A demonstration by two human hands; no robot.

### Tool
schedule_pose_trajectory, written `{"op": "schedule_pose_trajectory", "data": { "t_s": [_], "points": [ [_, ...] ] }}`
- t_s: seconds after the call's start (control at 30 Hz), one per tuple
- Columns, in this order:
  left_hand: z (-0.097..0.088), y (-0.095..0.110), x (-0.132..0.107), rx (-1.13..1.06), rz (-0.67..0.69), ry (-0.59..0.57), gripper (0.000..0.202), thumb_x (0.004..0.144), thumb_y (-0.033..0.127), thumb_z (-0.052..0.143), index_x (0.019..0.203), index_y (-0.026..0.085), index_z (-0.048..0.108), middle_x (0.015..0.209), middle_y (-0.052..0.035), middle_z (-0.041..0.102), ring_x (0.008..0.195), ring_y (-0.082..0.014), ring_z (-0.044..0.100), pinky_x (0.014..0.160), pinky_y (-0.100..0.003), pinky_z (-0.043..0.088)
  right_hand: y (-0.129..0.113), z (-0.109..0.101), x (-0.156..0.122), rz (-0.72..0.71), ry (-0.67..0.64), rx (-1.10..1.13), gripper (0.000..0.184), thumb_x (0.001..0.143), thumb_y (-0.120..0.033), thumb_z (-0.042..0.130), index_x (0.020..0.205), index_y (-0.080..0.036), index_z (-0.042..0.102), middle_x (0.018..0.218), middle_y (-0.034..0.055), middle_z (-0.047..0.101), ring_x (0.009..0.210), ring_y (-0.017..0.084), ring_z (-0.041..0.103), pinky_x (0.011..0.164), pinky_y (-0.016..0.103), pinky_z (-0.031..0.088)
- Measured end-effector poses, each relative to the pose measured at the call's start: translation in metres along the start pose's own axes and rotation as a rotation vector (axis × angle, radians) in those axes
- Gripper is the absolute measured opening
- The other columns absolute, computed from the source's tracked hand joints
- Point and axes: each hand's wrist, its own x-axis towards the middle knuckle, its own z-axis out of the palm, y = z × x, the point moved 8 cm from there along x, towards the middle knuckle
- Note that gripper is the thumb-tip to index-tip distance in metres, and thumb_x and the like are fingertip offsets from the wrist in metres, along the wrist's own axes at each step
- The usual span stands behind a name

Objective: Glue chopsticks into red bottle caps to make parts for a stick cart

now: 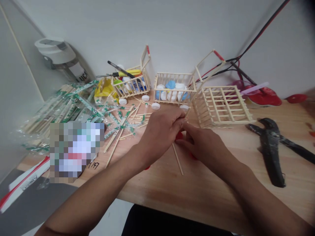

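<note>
My left hand (162,132) and my right hand (205,141) meet over the table, fingers closed and pressed together. What they pinch is mostly hidden; a short piece like a wooden stick end (187,113) pokes up between the fingertips. Beneath the fingers a red bottle cap (179,136) shows in part, with more red by the right palm. A loose wooden stick (178,159) lies on the table just below the hands. Beyond them stands a small stick-built cart (175,74) with white wheels, holding blue and white caps. Right of it is a stick-built basket frame (225,105).
Another small stick cart (131,86) holds caps, a pen and a yellow-handled tool. Wrapped chopsticks (66,105) and loose sticks (118,139) cover the left side, near a bottle (61,59) and a blurred-out object (77,152). Black pliers (272,150) lie at right; cables (258,32) run behind.
</note>
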Motion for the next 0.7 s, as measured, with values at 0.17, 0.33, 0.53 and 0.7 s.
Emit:
{"op": "schedule_pose_trajectory", "data": {
  "t_s": [0.17,0.33,0.53,0.7],
  "points": [
    [0.0012,0.0019,-0.001,-0.007,-0.013,-0.006,0.02,0.085,0.011,0.053,0.067,0.016,0.059,0.065,0.0033,0.058,0.064,-0.0101,0.051,0.063,-0.025,0.035,0.0029,0.0018,0.0019,-0.014,0.028,0.0,0.013,0.085,-0.032,0.06,0.093,-0.023,0.056,0.076,0.0006,0.068,0.066,0.018,0.061,0.056,0.026,0.031],
    [0.0005,0.0017,-0.0017,-0.034,-0.026,0.009,0.018,0.085,0.01,0.054,0.07,0.016,0.062,0.066,0.0036,0.06,0.064,-0.0095,0.052,0.063,-0.024,0.035,0.0044,0.0023,0.0024,-0.02,0.027,0.009,0.015,0.084,-0.032,0.06,0.095,-0.023,0.056,0.075,0.0004,0.068,0.066,0.018,0.06,0.057,0.026,0.031],
    [-0.001,-0.0007,-0.0018,-0.04,-0.033,0.028,0.019,0.084,0.01,0.055,0.067,0.016,0.062,0.064,0.0039,0.06,0.062,-0.009,0.051,0.062,-0.024,0.035,0.0028,0.0025,0.0026,-0.022,0.022,0.026,0.014,0.083,-0.031,0.062,0.094,-0.023,0.055,0.074,-0.0013,0.067,0.063,0.016,0.058,0.056,0.026,0.029],
    [-0.0014,-0.0023,-0.0015,-0.045,-0.041,0.03,0.019,0.086,0.012,0.056,0.067,0.015,0.061,0.063,0.0043,0.059,0.063,-0.0085,0.051,0.062,-0.023,0.034,0.0017,0.0018,0.0024,-0.017,0.004,0.039,0.015,0.084,-0.029,0.062,0.096,-0.023,0.055,0.077,-0.0007,0.069,0.067,0.017,0.06,0.057,0.026,0.03]
  ]
}}
